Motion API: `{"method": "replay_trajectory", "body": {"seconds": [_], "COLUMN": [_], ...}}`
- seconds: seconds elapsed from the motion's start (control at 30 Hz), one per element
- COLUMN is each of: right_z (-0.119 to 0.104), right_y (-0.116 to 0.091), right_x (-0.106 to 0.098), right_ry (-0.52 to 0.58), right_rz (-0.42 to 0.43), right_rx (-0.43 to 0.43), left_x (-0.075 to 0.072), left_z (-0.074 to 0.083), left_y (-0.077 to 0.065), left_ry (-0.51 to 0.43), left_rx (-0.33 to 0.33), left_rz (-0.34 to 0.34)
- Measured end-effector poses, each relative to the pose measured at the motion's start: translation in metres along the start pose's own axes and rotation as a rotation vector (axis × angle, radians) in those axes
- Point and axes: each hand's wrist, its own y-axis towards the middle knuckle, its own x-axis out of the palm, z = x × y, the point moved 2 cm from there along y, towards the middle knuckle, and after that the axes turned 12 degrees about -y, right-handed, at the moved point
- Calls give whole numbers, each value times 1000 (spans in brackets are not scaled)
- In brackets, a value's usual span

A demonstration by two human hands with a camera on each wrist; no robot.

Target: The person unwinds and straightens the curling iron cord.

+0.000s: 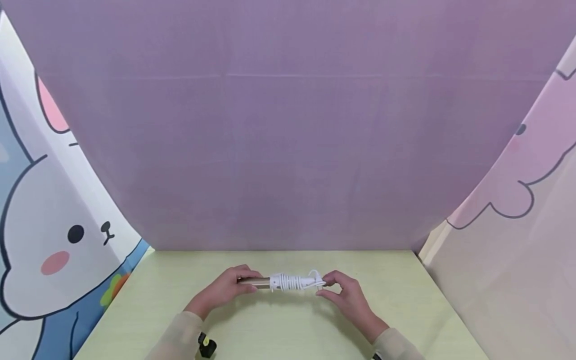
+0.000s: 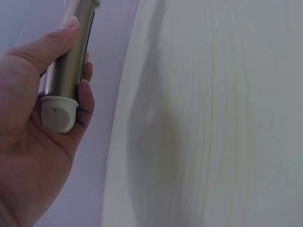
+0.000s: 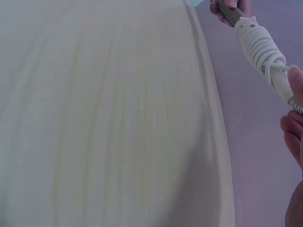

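Barrel [image 1: 262, 283] clasped in my left hand [image 1: 226, 287], likely to keep the curling iron [image 1: 275, 283] steady above the table [image 1: 270, 330]; white cord [image 1: 291, 282] wound round the handle [image 3: 283, 88]; right hand [image 1: 350, 296] pinches white cord near the handle's end, probably so it doesn't unwind.

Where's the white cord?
In the head view, lower middle, the white cord is wound round the white handle, between the left grip and the right grip.
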Motion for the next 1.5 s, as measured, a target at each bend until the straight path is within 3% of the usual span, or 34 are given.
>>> {"method": "replay_trajectory", "body": {"seconds": [0.3, 0.57, 0.77, 0.87, 1.2, 1.5], "right_z": [3, -9, -26, -24, 0, -3], "right_y": [-1, 2, 9, 9, 0, 2], "right_x": [3, 4, -2, 0, 7, 4], "right_ry": [-12, 10, 17, -2, -38, -22], "right_rz": [0, 51, 44, 36, -65, -62], "right_rx": [25, -66, -135, -163, -96, -99], "left_x": [1, 1, 1, 1, 3, 4], "left_z": [3, 3, 3, 2, -8, -10], "left_y": [-2, -3, -3, -3, -2, 0], "left_ry": [-29, -20, -21, -26, -4, -2], "left_rx": [2, 5, 10, 7, -26, -46], "left_rz": [-6, -1, -1, -7, -29, -28]}}
